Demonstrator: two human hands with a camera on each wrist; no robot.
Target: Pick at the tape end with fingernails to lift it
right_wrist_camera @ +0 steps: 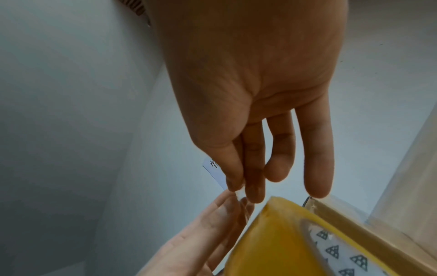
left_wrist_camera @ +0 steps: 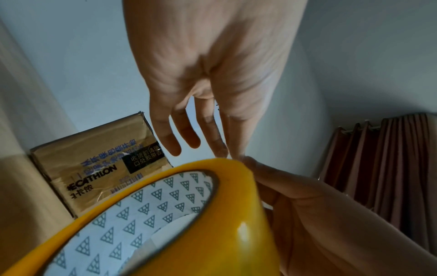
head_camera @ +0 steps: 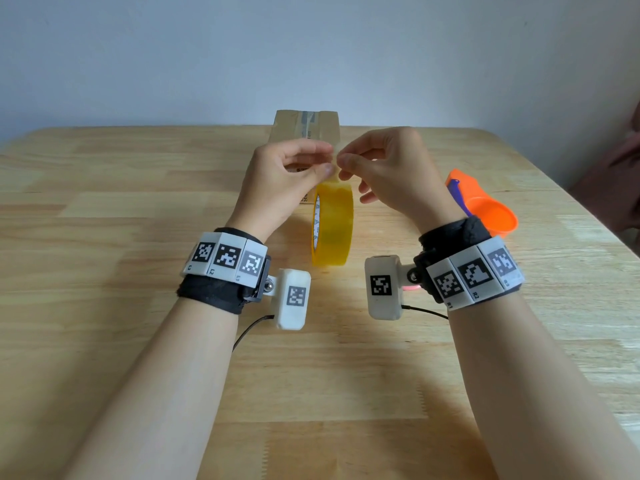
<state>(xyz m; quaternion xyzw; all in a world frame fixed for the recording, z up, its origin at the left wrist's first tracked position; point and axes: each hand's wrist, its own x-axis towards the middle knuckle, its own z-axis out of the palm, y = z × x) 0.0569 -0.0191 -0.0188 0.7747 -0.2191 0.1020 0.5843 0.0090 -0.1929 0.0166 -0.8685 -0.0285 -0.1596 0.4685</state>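
Note:
A yellow tape roll (head_camera: 333,225) stands on edge just below both hands, its white core printed with small triangles (left_wrist_camera: 151,205). A short clear strip of tape (head_camera: 334,168) runs from the top of the roll up to the fingertips. My left hand (head_camera: 327,158) pinches this strip between thumb and forefinger. My right hand (head_camera: 343,162) pinches the same strip from the other side, thumb against forefinger (right_wrist_camera: 236,186), with the other fingers loosely spread. I cannot tell whether the roll rests on the table or hangs from the strip.
A taped brown cardboard box (head_camera: 306,128) lies on the wooden table (head_camera: 138,202) behind the hands, with printed lettering on its side (left_wrist_camera: 99,168). An orange cup with a purple handle (head_camera: 485,206) lies to the right. A brown curtain (left_wrist_camera: 390,168) hangs at the far right.

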